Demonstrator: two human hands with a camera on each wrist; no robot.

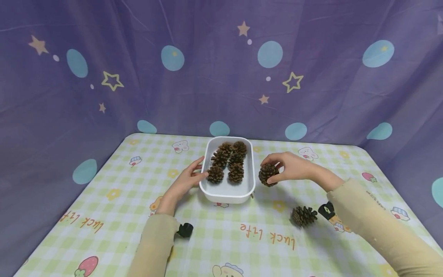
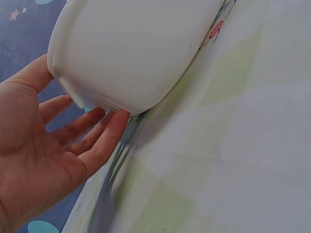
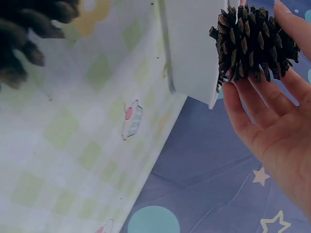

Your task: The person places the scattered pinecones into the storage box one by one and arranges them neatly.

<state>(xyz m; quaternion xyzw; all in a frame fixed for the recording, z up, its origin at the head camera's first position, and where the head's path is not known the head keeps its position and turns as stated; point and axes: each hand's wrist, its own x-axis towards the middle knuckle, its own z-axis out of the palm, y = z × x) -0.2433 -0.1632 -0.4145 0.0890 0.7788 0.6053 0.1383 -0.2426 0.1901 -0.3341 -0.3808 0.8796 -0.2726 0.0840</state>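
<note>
- Just off the right rim of the white tray (image 1: 250, 181), near the middle of the table, a brown pine cone (image 1: 268, 174) sits in the right hand (image 1: 290, 166); its woody scales stand open and rough, and its shape is rounded and stubby.
- Fingers and thumb of the right hand curl round that pine cone from above and behind; the right wrist view shows the scaly cone (image 3: 252, 41) lying against the fingers (image 3: 265, 104), close beside the tray's smooth white wall (image 3: 192, 48).
- Whether the held cone touches the tablecloth or hangs just above it cannot be told.
- At the tray's left side the left hand (image 1: 188, 179) lies with fingers straight and spread, fingertips against the outer wall; the left wrist view shows the fingers (image 2: 109, 133) tucked under the rounded, glossy lower edge of the tray (image 2: 131, 53).
- The tray is a deep rectangle with rounded corners, smooth like plastic or enamel, and holds a cluster of pine cones (image 1: 228, 161) packed toward its far end, its near floor bare.
- A second loose pine cone (image 1: 303, 216) lies on its side toward the table's near right edge, well apart from the tray, just beside the right sleeve (image 1: 377, 231) of pale beige cloth.
- Small black wrist mounts (image 1: 185, 230) show at both cuffs.
- The tablecloth (image 1: 110, 184) is a soft green-and-white check printed with strawberries, flowers and the words "luck life".
- Behind the table's far edge hangs a creased purple cloth backdrop (image 1: 207, 77) with stars and blue dots.
</note>
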